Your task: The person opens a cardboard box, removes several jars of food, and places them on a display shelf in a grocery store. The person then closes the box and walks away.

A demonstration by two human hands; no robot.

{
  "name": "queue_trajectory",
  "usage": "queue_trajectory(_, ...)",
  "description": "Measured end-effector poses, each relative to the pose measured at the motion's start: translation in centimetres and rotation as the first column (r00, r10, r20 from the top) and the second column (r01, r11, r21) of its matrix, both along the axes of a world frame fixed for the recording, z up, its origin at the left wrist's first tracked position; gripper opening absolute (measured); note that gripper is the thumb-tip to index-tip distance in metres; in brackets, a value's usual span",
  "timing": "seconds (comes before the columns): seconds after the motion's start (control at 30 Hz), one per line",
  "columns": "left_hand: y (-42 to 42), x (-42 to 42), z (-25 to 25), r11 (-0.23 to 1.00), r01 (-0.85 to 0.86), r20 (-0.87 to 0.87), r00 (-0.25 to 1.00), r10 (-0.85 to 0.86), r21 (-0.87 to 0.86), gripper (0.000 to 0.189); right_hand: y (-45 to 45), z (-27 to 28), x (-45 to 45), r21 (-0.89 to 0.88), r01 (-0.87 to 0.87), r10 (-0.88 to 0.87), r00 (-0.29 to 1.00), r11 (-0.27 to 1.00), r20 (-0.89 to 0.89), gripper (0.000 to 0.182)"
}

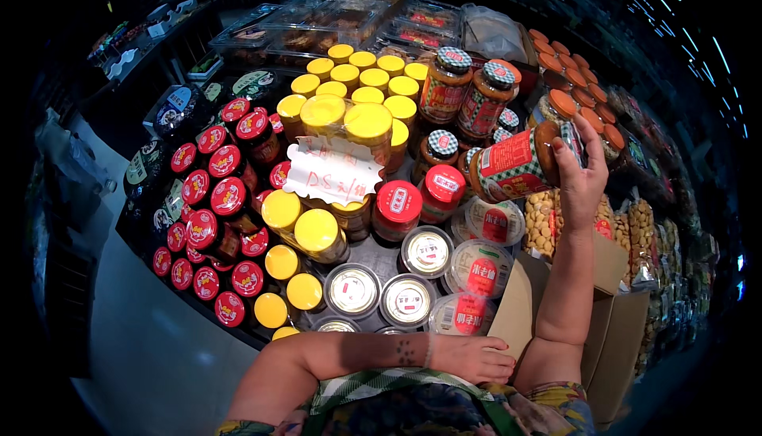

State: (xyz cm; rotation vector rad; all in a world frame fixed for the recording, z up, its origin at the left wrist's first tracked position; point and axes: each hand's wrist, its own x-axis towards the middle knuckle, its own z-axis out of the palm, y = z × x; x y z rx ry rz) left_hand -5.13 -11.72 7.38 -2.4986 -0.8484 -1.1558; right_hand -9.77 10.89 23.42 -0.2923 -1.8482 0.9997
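My right hand (580, 177) grips a glass jar (509, 165) by its lid end. The jar is tilted almost on its side, with a red and green-checked label and orange-brown contents. Similar jars with checked lids (445, 87) stand just beyond it, some stacked on others. Close to my body, my left hand (473, 357) lies across the near flap of an open cardboard box (521, 299); whether its fingers pinch the flap is unclear. Clear-lidded plastic tubs (478, 266) and two red-lidded jars (399, 206) are under and left of the held jar.
Yellow-lidded jars (318, 233) crowd the display's middle, with a handwritten price card (335, 168) against them. Red-lidded dark jars (229, 196) stand left. Clear pastry boxes (324, 22) lie behind. Orange-lidded jars (562, 102) and bagged snacks (540, 221) are at right.
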Motion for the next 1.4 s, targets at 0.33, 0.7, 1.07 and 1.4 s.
queue_trajectory(0.33, -2.0, -12.3, 4.8, 0.743, -0.505, 0.024, 0.820, 0.572, -0.438, 0.065, -2.3, -2.3, -1.3, 0.374, 0.064, -0.098, 0.993, 0.925, 0.072, 0.052)
queue_trajectory(0.7, 3.1, -20.4, 1.2, 0.053, -0.942, -0.673, 0.276, 0.686, -0.332, 0.060, -3.4, -3.2, -1.6, 0.410, -0.025, -0.032, 0.991, 0.912, 0.131, 0.051)
queue_trajectory(1.07, -0.8, -19.2, 3.9, 0.073, -0.939, -0.724, 0.306, 0.618, -0.335, 0.075, -3.2, -3.6, -2.8, 0.388, -0.053, 0.018, 0.995, 0.920, 0.093, 0.052)
queue_trajectory(1.4, -4.4, -17.9, 5.0, 0.116, -0.812, -0.499, 0.457, 0.736, -0.572, 0.076, -6.0, -5.4, -7.0, 0.474, -0.271, 0.247, 0.962, 0.838, 0.113, 0.054)
